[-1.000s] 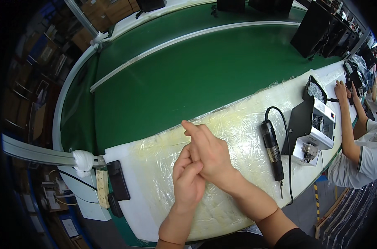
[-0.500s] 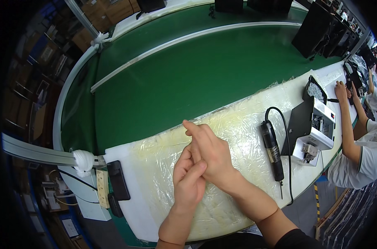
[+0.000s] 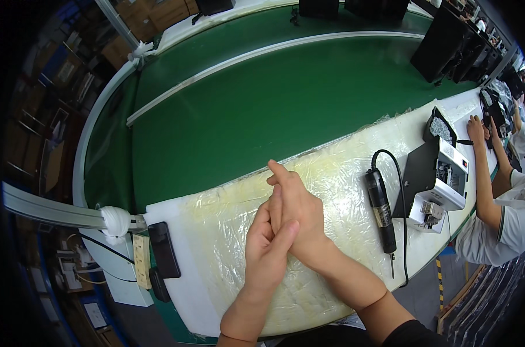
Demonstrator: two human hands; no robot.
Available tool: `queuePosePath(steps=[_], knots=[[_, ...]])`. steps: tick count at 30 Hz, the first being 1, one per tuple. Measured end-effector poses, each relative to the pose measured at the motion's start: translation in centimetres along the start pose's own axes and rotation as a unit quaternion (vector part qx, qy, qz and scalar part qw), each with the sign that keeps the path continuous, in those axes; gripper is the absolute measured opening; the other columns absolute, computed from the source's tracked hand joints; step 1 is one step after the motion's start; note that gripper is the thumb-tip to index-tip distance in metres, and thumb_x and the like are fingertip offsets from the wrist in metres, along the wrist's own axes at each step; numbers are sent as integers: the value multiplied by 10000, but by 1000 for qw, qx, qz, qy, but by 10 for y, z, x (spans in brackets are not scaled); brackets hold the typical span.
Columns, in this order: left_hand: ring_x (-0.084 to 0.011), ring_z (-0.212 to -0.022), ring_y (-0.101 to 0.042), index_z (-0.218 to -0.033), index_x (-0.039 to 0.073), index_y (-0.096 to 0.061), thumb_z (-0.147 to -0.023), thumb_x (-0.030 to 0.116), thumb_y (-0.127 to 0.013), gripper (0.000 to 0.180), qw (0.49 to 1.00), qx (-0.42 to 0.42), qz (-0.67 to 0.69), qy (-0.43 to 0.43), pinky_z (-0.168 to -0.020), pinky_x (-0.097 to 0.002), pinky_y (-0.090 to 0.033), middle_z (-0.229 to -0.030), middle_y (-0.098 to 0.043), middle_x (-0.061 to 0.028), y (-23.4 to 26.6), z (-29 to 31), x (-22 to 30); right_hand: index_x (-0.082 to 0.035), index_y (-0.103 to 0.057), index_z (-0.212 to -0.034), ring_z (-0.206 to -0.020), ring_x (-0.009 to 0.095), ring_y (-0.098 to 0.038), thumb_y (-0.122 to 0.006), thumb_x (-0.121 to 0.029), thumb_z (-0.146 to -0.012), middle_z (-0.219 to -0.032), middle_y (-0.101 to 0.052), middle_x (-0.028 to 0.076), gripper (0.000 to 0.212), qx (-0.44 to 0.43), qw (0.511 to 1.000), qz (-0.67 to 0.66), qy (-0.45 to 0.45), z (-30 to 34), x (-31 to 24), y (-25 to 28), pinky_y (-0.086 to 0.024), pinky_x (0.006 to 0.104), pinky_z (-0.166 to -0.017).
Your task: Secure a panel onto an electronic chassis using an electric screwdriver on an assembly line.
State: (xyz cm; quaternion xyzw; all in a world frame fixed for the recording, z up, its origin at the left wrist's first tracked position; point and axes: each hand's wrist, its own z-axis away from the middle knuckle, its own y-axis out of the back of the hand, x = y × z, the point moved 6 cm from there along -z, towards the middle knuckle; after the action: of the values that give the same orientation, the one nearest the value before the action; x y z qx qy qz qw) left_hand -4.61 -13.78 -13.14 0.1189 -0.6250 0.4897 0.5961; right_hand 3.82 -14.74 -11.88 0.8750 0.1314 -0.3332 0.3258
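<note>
My left hand point(image 3: 266, 248) and my right hand point(image 3: 304, 218) are pressed together above the plastic-covered white mat point(image 3: 216, 231). The left thumb lies across the heel of the right palm, and the left hand's fingers go up against the right hand, partly hidden by it. My right hand has its index finger stretched out toward the far edge of the mat. No object shows between the two hands. To their right, a black electric screwdriver point(image 3: 380, 209) with a thin bit lies on the mat, its cable looped beside it.
A black-and-white screw feeder point(image 3: 433, 179) stands at right, beside a black tray of small screws point(image 3: 440, 127). A co-worker's arm point(image 3: 483, 173) reaches in there. At left lie a black phone point(image 3: 164, 250) and a power strip point(image 3: 141, 262). Beyond runs a green conveyor belt point(image 3: 262, 110) carrying black boxes point(image 3: 441, 43).
My clasped hands have shifted slightly right and up. The left fingers now lie straighter along the right hand. The screwdriver and feeder have stayed in place.
</note>
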Motion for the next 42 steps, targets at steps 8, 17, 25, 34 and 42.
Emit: queuePosePath(steps=[8,17,25,34,42], knots=[[-190,-1231,-505,-1384,-91,-360,-799,16,-558,627,999,-21,42,6,-1069,-322,-372,-1298,-523,-134,1,-2,-3,-10,-548,-1267,-524,228,-588,-604,-51,-862,-889,-590,103,411,-4,1000,24,12,-2,1,1,-476,338,-440],[-177,-1224,-502,-1390,-80,-369,-841,30,-555,590,993,8,116,28,-1060,-317,-377,-1305,-517,-120,1,0,-4,-2,-536,-1278,-577,264,-615,-582,-71,-886,-938,-597,113,401,-17,998,-52,-30,0,1,3,-494,355,-483],[-145,-1206,-512,-1418,-71,-349,-905,8,-534,552,998,-30,63,2,-1050,-309,-389,-1302,-520,-112,0,1,-1,-34,-506,-1316,-661,273,-651,-565,-5,-873,-972,-646,133,448,-44,998,-26,-36,0,0,1,-520,370,-532],[-210,-1238,-500,-1373,-95,-378,-735,41,-529,670,999,-7,36,-13,-1075,-323,-365,-1293,-519,-148,-2,4,-1,-11,-553,-1255,-669,240,-668,-468,-108,-995,-928,-677,134,290,-49,967,-205,-145,2,6,1,-540,329,-594],[-241,-1236,-481,-1269,-91,-473,-829,262,-571,572,998,-18,-6,-58,-1083,-345,-346,-1293,-504,-175,-4,7,12,26,-511,-1293,-750,217,-678,-483,-117,-974,-913,-676,165,350,-4,923,-379,-72,10,7,0,-552,313,-640]])
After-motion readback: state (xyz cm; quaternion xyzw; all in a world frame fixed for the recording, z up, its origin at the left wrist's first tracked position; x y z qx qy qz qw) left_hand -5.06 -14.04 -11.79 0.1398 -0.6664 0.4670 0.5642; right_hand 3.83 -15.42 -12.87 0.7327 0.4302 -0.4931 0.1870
